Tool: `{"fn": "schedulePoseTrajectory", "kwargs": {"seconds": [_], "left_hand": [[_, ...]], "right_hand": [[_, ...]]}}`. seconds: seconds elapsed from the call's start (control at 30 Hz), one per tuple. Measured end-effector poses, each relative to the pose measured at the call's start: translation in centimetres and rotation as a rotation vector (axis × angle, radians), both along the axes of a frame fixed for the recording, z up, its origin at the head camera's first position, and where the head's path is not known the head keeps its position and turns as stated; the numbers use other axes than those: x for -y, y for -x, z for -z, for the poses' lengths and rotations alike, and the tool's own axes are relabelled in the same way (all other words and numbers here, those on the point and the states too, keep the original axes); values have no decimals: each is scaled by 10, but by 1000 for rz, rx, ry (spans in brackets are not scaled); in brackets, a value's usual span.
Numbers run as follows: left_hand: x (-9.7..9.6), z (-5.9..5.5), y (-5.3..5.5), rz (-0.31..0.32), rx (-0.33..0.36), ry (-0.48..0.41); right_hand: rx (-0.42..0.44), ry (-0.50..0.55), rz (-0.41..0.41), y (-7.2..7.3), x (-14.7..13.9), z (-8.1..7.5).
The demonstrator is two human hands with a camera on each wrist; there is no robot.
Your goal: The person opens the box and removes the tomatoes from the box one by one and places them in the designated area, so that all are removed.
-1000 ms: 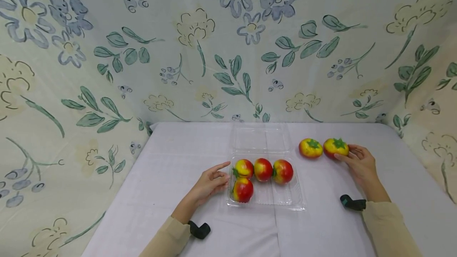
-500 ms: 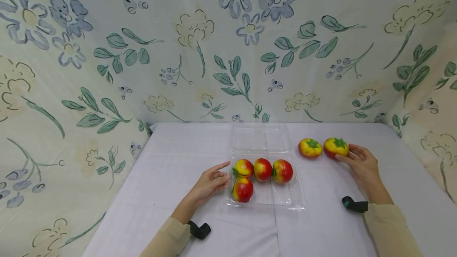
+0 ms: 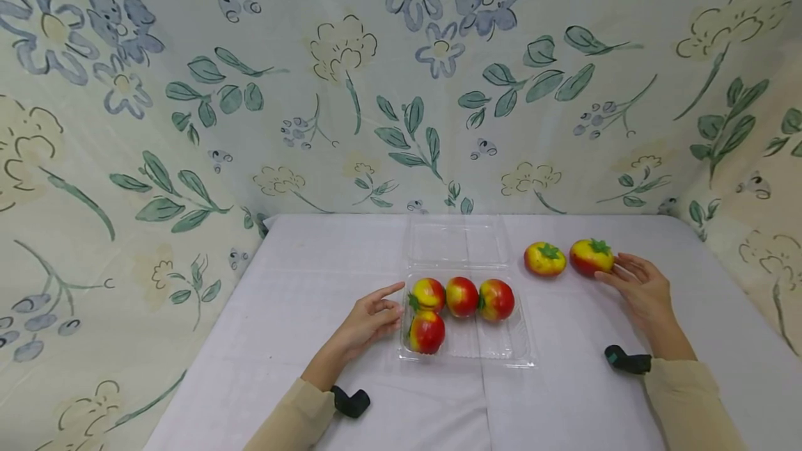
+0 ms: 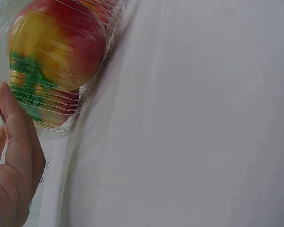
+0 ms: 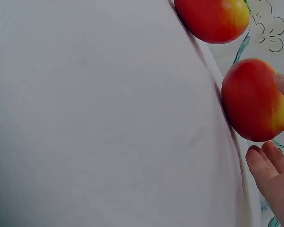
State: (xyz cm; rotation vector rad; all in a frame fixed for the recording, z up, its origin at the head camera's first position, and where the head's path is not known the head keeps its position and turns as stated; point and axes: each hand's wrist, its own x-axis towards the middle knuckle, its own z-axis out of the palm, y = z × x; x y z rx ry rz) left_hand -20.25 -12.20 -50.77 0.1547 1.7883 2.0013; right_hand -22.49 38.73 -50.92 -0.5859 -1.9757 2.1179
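The left hand (image 3: 370,322), fingers loosely extended, rested at the left wall of the clear box (image 3: 501,343), in which four fruits (image 3: 462,298) lay. The right hand (image 3: 642,294) had its thumb and parted fingers about the rightmost fruit (image 3: 590,259); whether they gripped it could not be told. Another fruit (image 3: 544,260) sat just left of that one, on the cloth (image 3: 557,367) right of the box.

The right hand (image 3: 642,298) has moved slightly to the right, and the fruit (image 3: 589,260) beside its fingers has shifted that way too, widening the gap from the neighbouring fruit (image 3: 542,262).
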Motion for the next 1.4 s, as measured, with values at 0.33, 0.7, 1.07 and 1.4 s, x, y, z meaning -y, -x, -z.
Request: {"fn": "schedulePoseTrajectory", "kwargs": {"seconds": [0.33,0.7,1.07,1.4], "left_hand": [[-1,-1,1,6,-6,2],[-2,-4,1,-3,-12,-5],[-1,-2,0,3,-9,-7],[-1,-1,-1,-8,-6,-7]], "right_hand": [[-52,-10,36,-4,-8,-7],[-141,-1,55,-13,-2,-25],[-123,-67,28,-25,16,-39],[-130,-193,-26,-36,34,-43]]}}
